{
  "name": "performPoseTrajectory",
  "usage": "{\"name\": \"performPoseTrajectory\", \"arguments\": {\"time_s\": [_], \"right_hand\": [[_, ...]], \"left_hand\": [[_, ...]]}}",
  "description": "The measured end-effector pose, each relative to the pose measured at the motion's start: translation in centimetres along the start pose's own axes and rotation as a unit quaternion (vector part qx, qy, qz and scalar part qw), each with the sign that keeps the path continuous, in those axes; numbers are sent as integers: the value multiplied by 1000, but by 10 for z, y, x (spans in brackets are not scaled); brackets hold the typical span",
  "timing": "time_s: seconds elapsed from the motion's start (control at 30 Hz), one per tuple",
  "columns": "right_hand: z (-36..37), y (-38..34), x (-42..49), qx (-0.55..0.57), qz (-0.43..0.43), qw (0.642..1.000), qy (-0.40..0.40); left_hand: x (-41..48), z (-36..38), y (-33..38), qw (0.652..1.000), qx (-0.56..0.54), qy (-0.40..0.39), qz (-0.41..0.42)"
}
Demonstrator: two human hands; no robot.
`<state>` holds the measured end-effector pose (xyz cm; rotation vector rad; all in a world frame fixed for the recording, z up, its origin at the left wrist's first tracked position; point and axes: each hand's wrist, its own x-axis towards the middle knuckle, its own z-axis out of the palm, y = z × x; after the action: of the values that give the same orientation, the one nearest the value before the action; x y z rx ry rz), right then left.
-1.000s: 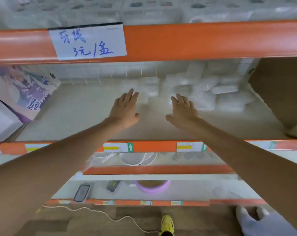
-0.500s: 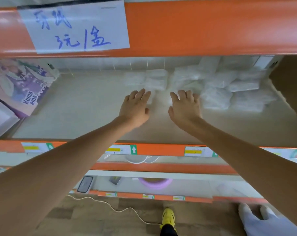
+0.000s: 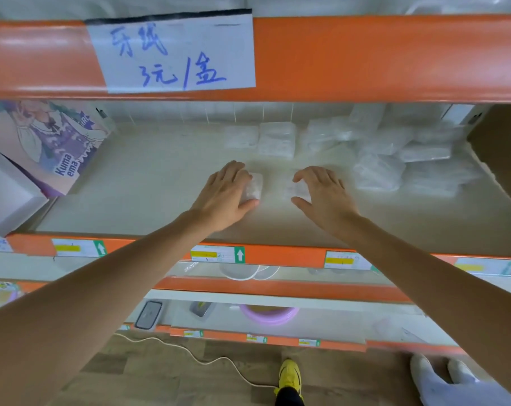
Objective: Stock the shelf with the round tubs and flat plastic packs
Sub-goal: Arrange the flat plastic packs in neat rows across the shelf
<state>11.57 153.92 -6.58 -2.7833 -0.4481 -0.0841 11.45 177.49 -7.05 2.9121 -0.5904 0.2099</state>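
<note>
Both my arms reach into the middle shelf. My left hand grips a small clear plastic pack, thumb under its near edge and fingers over its top. My right hand grips a second clear pack the same way, a short gap from the first. Two more flat packs stand side by side behind them near the back wall. A loose heap of several clear packs lies at the back right. No round tubs show on this shelf.
An illustrated purple-and-white box leans at the shelf's left end, a cardboard box fills the right end. An orange beam with a handwritten paper label hangs overhead. Lower shelves hold white bowls and a purple ring. A cable crosses the floor.
Both hands have drawn back toward the shelf's front, each now holding a clear pack away from the back row. Before, the fingers lay flat and reached toward the packs.
</note>
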Motion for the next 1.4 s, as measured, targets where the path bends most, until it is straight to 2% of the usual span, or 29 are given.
{"name": "performPoseTrajectory", "arguments": {"time_s": [0.2,0.33,0.47,1.03,1.27,1.4], "right_hand": [[-4,-6,-7,23,28,999,1],[-11,-11,-17,12,31,999,-36],[-25,-20,-27,56,44,995,-63],[-120,-94,-129,27,19,999,0],[-184,-128,-156,11,9,999,28],[-225,-145,-167,-1,-3,999,53]], "left_hand": [[-8,-15,-6,997,-41,-59,-11],[-20,-23,-2,994,-72,-73,-36],[-29,-38,8,992,-68,-100,-45],[-123,-168,40,998,-11,-24,53],[-152,-225,49,991,-39,48,121],[-152,-269,52,979,-95,106,144]]}}
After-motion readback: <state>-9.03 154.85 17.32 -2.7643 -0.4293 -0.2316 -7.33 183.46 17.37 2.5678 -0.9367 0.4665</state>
